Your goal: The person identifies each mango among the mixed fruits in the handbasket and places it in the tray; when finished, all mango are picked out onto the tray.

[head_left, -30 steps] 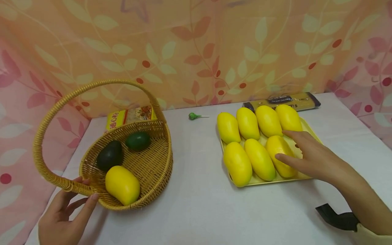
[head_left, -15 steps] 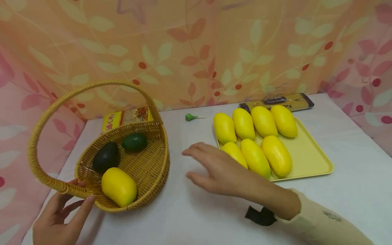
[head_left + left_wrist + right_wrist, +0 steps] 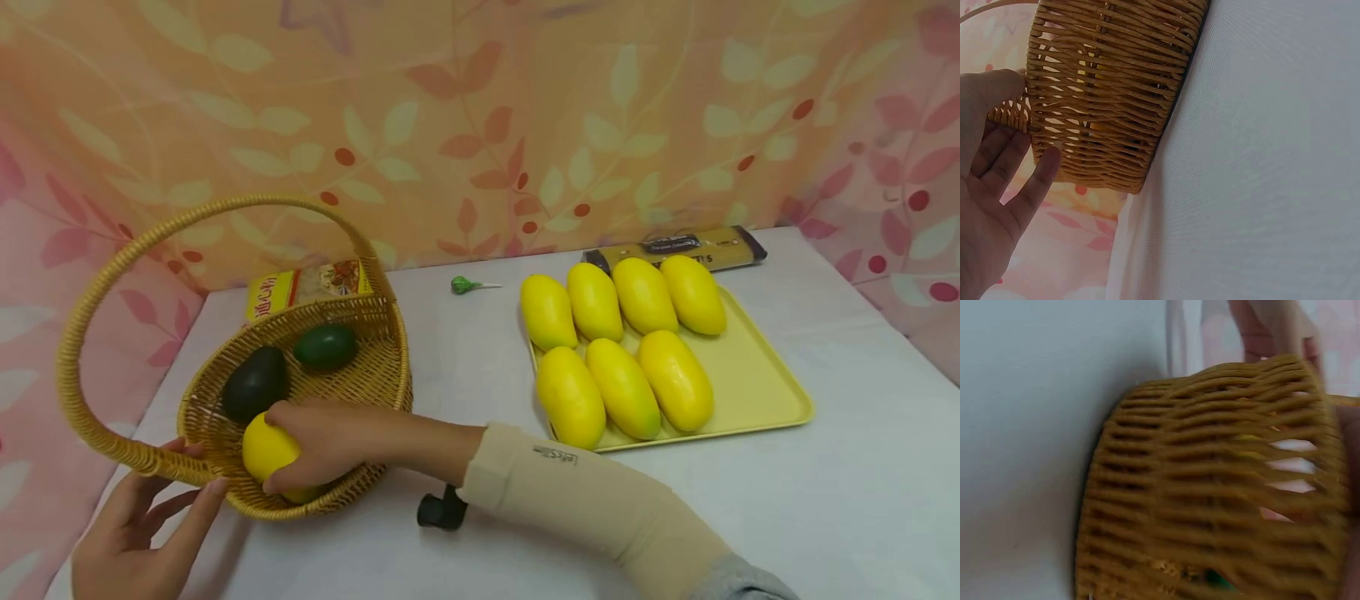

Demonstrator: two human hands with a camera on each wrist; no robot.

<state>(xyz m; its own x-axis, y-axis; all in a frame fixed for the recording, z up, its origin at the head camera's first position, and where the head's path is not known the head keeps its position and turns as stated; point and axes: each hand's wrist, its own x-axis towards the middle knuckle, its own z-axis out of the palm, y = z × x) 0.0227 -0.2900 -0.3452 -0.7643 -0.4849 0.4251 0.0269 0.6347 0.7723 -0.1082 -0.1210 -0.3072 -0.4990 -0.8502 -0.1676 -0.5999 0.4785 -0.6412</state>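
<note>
The wicker basket point(image 3: 390, 350) stands at the left under its tall arched handle. My left hand point(image 3: 142, 533) holds its near-left rim at the handle's foot, thumb on one side and fingers on the other; the left wrist view shows the fingers against the woven wall point(image 3: 1110, 94). Inside the basket, my right hand point(image 3: 330, 442) grips a yellow mango point(image 3: 266, 446) with thumb and fingers on opposite sides, hiding part of it. A blackish avocado point(image 3: 255, 385) and a dark green one point(image 3: 326, 347) lie behind it. In the right wrist view, the basket wall hides most of that hand.
At the right, a pale yellow tray point(image 3: 757, 392) bears several mangoes point(image 3: 675, 379) in two rows. Behind it lies a long brown-and-gold packet point(image 3: 720, 247). A green lollipop point(image 3: 463, 285) lies mid-table, and a yellow food packet point(image 3: 281, 292) sits behind the basket.
My right hand has swept left from over the tray's mangoes, across the table and into the basket, taking hold of the mango there. My left hand has kept its place on the rim.
</note>
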